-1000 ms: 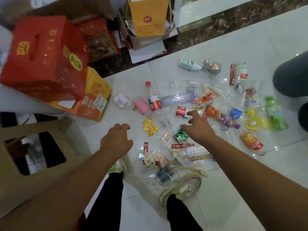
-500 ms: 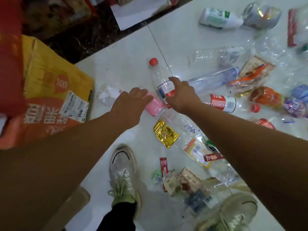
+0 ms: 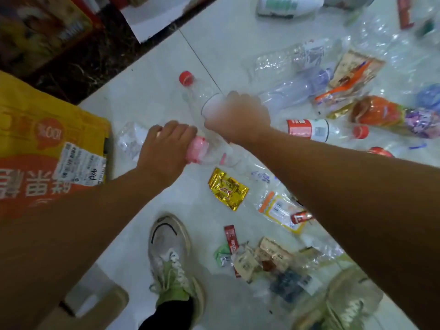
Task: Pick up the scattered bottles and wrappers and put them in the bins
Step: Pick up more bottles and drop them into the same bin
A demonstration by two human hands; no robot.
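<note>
Where the white floor [image 3: 147,96] ends at your left, a yellow-orange box [image 3: 47,148] sits just beside your left arm. Your left shoe [image 3: 171,253] stands below the hands. Clear bottles and wrappers litter the tiles to the right, and a gold wrapper [image 3: 228,188] lies between your forearms. Your left hand [image 3: 164,148] curls over the end of a pink bottle [image 3: 198,151] lying on the floor, next to a clear bag [image 3: 129,141]. Your right hand [image 3: 238,115], blurred, wraps round the middle of a red-capped bottle [image 3: 195,91], which lies flat just beside the pink one. A white bottle [image 3: 285,5] is cut off at the top edge.
</note>
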